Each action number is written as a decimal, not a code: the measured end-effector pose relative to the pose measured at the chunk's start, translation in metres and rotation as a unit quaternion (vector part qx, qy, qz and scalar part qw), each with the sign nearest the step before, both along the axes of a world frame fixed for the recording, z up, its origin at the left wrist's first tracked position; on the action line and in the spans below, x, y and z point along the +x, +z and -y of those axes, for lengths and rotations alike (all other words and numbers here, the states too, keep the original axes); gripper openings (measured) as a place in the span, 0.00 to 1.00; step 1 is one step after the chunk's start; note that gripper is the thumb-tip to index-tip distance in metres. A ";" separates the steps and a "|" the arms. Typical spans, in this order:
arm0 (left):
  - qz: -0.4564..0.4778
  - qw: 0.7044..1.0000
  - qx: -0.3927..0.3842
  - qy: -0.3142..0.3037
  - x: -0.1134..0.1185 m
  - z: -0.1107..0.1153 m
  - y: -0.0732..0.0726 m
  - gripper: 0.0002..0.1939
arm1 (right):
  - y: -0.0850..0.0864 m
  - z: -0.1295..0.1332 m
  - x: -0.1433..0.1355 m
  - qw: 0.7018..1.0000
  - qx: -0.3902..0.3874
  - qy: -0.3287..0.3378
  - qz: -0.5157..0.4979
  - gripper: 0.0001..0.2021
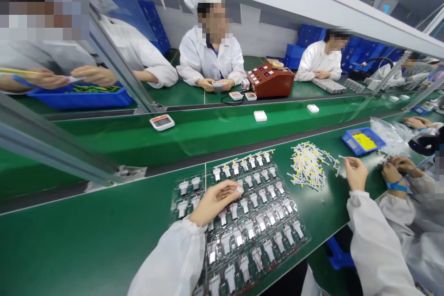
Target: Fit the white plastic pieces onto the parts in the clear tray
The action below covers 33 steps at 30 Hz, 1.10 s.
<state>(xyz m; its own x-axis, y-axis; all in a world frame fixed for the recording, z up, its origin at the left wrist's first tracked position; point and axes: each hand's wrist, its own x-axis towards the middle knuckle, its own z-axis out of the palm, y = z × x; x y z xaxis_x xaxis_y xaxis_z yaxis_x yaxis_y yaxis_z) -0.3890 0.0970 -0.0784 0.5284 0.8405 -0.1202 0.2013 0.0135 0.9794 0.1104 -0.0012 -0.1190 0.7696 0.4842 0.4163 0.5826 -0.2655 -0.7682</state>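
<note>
The left hand (215, 200) pinches one small white bit (239, 189) over a clear tray (304, 239). The right hand (355, 173) pinches one thin white strip (342, 157). Rows of white blocks (250, 228) with black ends and red wires fill the tray. Beside it lies one pile (308, 169) of white-and-yellow strips, too many to count, then one blue box (373, 149) of yellow bits (364, 141).

Desk (69, 236): brightly, evenly lit; pale sheen at right.
Clear tray (301, 237): scattered bright glints.
Metal post (52, 142), left edge: stretched and soft.
Co-workers' heads (213, 18): masked by coarse pixel blocks.
</note>
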 end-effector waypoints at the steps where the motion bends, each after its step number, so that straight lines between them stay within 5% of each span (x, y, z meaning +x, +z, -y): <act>1: 0.000 1.000 0.001 0.000 0.000 0.000 0.000 0.19 | -0.002 -0.004 0.016 1.000 -0.013 -0.019 0.010 0.20; 6: -0.003 1.000 0.007 -0.002 0.001 0.001 0.001 0.18 | -0.016 -0.015 0.050 0.996 -0.065 -0.032 0.059 0.20; 17: -0.010 1.000 0.011 -0.016 -0.001 0.000 -0.003 0.18 | -0.047 -0.007 -0.018 0.980 -0.091 0.059 0.167 0.14; 24: 0.001 1.000 0.010 -0.021 -0.002 -0.001 -0.004 0.18 | -0.045 -0.020 -0.028 0.962 -0.092 0.155 0.206 0.11; 33: 0.020 1.000 0.003 -0.020 0.000 -0.001 -0.003 0.18 | -0.022 -0.012 -0.047 0.972 -0.011 0.147 0.184 0.09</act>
<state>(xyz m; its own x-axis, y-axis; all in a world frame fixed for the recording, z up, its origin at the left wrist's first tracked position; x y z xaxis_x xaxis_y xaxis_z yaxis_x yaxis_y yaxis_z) -0.3887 0.0980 -0.0814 0.5654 0.8196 -0.0926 0.1619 -0.0002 0.9868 0.0632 0.0105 -0.1409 0.3975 0.6727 0.6240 0.8700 -0.0602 -0.4894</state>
